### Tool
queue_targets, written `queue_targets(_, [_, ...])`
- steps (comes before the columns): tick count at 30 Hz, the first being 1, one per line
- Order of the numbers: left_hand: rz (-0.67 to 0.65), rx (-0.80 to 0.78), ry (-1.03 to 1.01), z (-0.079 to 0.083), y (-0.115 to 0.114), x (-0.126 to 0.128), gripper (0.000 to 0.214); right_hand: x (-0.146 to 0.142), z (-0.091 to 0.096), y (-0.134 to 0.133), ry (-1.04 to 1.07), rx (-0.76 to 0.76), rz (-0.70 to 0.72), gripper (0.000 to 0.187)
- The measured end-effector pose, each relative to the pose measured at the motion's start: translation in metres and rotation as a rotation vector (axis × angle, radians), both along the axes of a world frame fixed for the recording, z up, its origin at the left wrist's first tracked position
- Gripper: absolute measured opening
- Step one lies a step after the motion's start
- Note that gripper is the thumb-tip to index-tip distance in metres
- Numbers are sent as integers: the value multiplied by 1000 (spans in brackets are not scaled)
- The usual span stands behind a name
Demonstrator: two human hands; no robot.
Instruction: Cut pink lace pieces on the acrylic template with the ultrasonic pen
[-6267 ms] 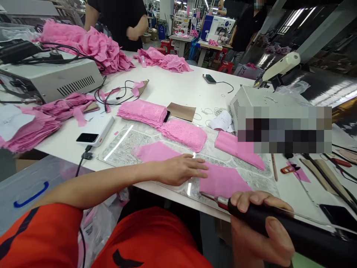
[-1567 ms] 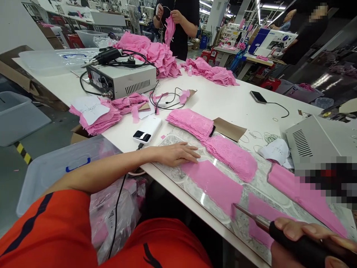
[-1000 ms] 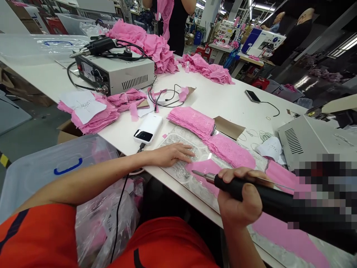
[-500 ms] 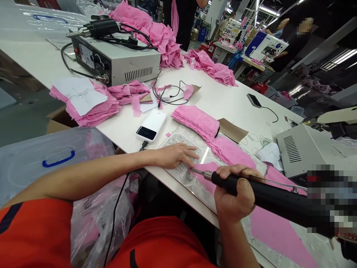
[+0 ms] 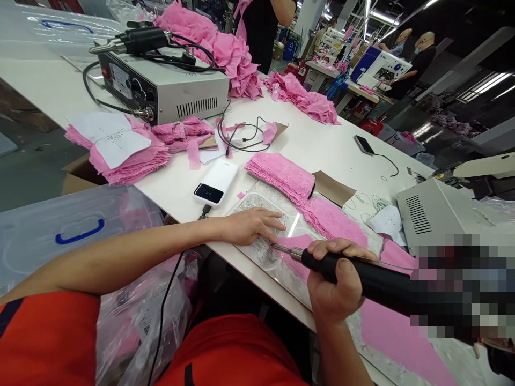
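Note:
My left hand (image 5: 253, 225) lies palm down with its fingers stretched out, over a shallow clear tray (image 5: 241, 206) of tiny silvery bits, possibly rhinestones. Its index fingertip is close beside the tip of a long black hand tool (image 5: 382, 287) with a slim metal nose. Wrapped round the tool's barrel is my right hand (image 5: 338, 281), thumb on top. The metal tip points left at the edge of a flat pink fabric piece (image 5: 298, 249); whether they touch I cannot tell. Behind it lies a stack of pink lace pieces (image 5: 281, 179).
A white power bank (image 5: 219, 179) with a cable stands left of the tray. Further back are a grey control box (image 5: 189, 88) with a similar tool on top, and pink fabric heaps (image 5: 213, 43). Another grey box (image 5: 432, 214) is at right. A person (image 5: 259, 32) stands behind the table.
The view has shifted slightly, so the scene sits a little further left. Both hands and the tool keep nearly the same position relative to the tray and fabric.

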State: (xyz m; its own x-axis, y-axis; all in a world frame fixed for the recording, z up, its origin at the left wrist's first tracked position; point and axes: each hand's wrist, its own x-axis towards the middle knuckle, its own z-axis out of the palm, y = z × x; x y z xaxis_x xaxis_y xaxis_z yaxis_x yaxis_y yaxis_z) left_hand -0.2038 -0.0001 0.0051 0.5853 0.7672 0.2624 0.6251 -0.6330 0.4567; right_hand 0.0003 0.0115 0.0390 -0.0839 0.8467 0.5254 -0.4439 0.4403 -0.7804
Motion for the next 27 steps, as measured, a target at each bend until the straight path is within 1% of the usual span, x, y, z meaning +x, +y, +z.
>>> queue_targets(5, [8,-7,6,0,0,0,61,0,-1,-1,-13,24,0,11])
queue_targets(8, [20,8,-33,0,-1,0,60,0,0,0,6,11,-10,11])
queue_targets(12, [121,37,-174,0,-4,-3,58,1,3,4,68,-32,-77,11])
queue_targets(14, [139,46,-202,-1,-5,-4,56,0,3,7,79,-64,-94,11])
queue_targets(19, [87,57,-124,2,-6,-4,59,-4,0,8,74,-104,-75,10])
queue_targets(27, [59,93,-35,4,-6,-3,62,-4,-1,8,51,-95,-72,9])
